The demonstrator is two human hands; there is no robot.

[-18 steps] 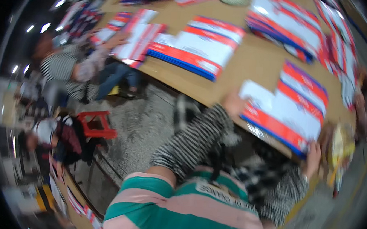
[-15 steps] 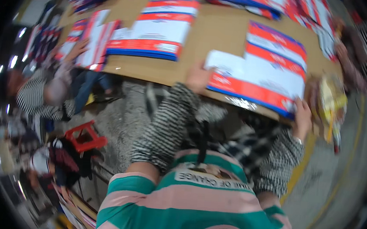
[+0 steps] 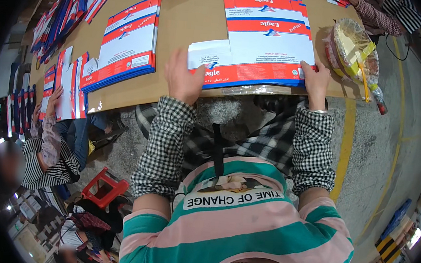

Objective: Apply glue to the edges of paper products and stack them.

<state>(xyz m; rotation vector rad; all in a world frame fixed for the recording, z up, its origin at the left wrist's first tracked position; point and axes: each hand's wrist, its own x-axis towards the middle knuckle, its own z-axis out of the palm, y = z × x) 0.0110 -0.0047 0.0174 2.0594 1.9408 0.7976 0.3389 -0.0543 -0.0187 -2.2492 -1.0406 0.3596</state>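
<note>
A stack of flat carton blanks point(image 3: 271, 47), printed red, white and blue, lies at the near edge of the cardboard-covered table in front of me. My left hand point(image 3: 184, 77) is at the stack's left end, beside a white flap, with its fingers stretched out and its thumb near the red lower band. At the near right corner, my right hand point(image 3: 316, 83) grips the stack's edge, one digit on the top blank and the others beside the edge. The undersides of both hands are hidden.
Another stack of blanks point(image 3: 131, 38) lies to the left, with more bundles point(image 3: 74, 14) beyond. A clear plastic bag with yellow contents point(image 3: 355, 54) sits at the right. Co-workers' hands point(image 3: 55, 99) work at the far left. A red stool point(image 3: 104, 187) stands on the floor.
My view has swung, so the table's things sit differently in it. My left hand now shows its fingers stretched beside the flap; my right hand stays at the stack's near right corner.
</note>
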